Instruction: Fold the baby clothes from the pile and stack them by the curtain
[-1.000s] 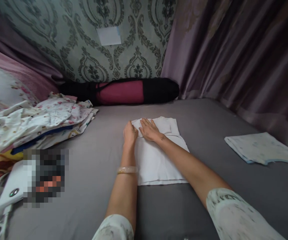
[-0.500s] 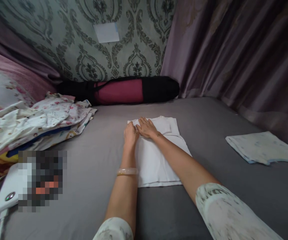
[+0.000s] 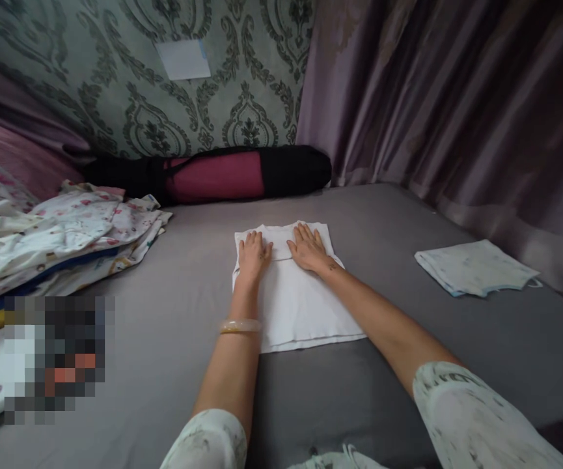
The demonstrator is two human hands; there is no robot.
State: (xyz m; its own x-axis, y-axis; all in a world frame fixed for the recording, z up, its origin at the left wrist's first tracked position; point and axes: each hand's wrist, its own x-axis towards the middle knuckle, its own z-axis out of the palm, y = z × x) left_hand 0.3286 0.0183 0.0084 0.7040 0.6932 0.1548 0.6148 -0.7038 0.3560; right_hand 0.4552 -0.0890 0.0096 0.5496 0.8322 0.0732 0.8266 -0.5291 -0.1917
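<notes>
Left hand (image 3: 254,254) has uncurled off the left edge of the folded white garment (image 3: 303,306) to lie flat; right hand (image 3: 309,247) has shifted rightward, opening a gap. Garment sits mid-bed (image 3: 388,225). Risk: uneven pressure or a dragging palm could skew the folded-over flap (image 3: 281,247) or crease layers. Both palms down, fingers extended, slightly spread, gripping nothing. Forearms reach forward, right one slanting over the garment's right side.

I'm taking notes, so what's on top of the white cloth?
The left hand and right hand lie on the far part of the white cloth; what's beneath them is covered.
</notes>
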